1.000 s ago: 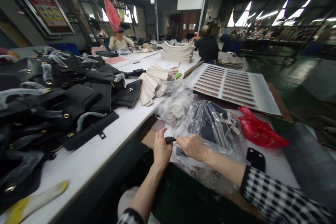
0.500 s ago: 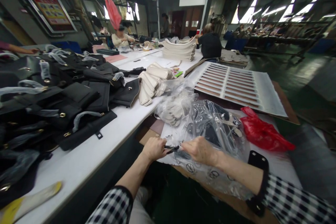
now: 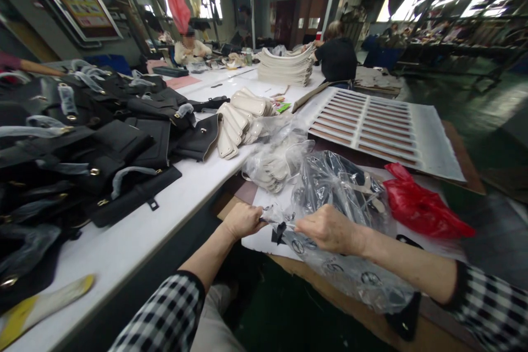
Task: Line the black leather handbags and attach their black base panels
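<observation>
Both of my hands grip a clear plastic bag (image 3: pixel 346 269) with dark printed symbols, stretched between them above the near edge of the right-hand table. My left hand (image 3: pixel 244 221) is closed on its left end. Fingers wrapped, my right hand (image 3: pixel 328 229) holds the plastic a little farther right. A small black piece (image 3: pixel 279 232) hangs between the hands; what it is fixed to is unclear. Just beyond my right hand lies a clear bag with dark pieces inside (image 3: pixel 330 181). Another clear bag with cream pieces (image 3: pixel 272 168) is behind my left hand.
Black bags with wrapped handles (image 3: pixel 119 143) cover the left table (image 3: pixel 181 198). Cream straps (image 3: pixel 231 126) lie near the middle. At right are a slotted white board (image 3: pixel 367 126) and a red plastic bag (image 3: pixel 424 203). People sit farther back, and an arm reaches in at far left.
My hands have moved slightly apart, pulling the plastic taut between them. The small black piece now hangs lower, and the printed plastic has shifted right. The view has tilted a little.
</observation>
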A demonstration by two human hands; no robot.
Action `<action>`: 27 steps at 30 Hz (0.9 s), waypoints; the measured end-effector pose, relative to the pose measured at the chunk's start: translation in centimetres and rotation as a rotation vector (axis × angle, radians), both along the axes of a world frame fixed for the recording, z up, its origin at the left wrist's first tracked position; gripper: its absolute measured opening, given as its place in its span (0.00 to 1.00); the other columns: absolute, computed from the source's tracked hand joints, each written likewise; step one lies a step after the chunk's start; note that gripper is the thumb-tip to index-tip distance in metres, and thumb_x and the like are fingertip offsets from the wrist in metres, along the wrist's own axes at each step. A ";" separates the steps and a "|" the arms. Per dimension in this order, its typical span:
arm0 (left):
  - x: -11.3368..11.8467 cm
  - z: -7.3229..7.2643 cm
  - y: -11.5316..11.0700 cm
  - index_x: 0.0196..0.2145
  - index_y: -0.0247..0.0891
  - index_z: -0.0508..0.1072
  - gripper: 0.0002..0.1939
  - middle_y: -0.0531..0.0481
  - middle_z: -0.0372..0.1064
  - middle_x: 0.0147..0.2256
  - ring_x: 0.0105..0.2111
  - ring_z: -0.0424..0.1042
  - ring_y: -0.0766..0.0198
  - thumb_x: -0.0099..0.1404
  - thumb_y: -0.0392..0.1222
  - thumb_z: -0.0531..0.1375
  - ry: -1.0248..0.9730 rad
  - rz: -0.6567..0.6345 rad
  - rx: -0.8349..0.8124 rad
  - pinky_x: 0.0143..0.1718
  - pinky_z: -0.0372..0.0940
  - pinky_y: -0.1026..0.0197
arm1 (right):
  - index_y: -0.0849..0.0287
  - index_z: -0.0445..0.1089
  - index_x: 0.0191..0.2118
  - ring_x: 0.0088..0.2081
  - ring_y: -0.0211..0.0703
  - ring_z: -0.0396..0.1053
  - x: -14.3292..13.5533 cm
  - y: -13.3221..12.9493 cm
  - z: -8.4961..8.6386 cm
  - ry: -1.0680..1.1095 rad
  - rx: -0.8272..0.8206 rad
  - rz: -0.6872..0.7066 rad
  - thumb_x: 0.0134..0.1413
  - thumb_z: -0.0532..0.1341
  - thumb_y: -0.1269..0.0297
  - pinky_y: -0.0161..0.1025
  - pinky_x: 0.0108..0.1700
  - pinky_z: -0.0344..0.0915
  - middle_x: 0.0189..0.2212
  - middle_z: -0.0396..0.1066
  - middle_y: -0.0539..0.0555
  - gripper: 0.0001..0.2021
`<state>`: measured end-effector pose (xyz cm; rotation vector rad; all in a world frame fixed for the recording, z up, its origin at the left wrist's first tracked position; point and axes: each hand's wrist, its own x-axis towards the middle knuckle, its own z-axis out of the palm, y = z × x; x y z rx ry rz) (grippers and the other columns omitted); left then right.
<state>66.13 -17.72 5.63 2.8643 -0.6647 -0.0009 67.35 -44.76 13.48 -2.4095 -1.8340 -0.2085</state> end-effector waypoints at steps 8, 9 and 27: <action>0.1 0.4 -0.9 0.30 0.37 0.71 0.17 0.41 0.74 0.26 0.28 0.75 0.52 0.66 0.53 0.57 0.020 0.015 0.027 0.29 0.62 0.59 | 0.60 0.67 0.31 0.22 0.36 0.63 0.4 -1.1 0.2 0.081 0.040 -0.019 0.70 0.48 0.66 0.40 0.26 0.45 0.22 0.70 0.51 0.17; 0.0 0.6 -0.9 0.31 0.37 0.71 0.18 0.41 0.74 0.26 0.28 0.75 0.52 0.67 0.55 0.57 0.016 0.026 0.026 0.29 0.62 0.59 | 0.60 0.67 0.31 0.22 0.36 0.63 0.5 -1.0 0.2 0.088 0.035 -0.045 0.70 0.48 0.65 0.40 0.26 0.44 0.22 0.70 0.52 0.17; -4.4 2.8 -4.4 0.40 0.42 0.73 0.08 0.46 0.69 0.45 0.40 0.72 0.62 0.68 0.46 0.59 -0.304 0.298 -0.730 0.42 0.66 0.61 | 0.58 0.60 0.25 0.25 0.36 0.59 0.9 4.1 -0.5 0.733 0.282 -0.430 0.63 0.54 0.64 0.35 0.30 0.52 0.20 0.60 0.45 0.14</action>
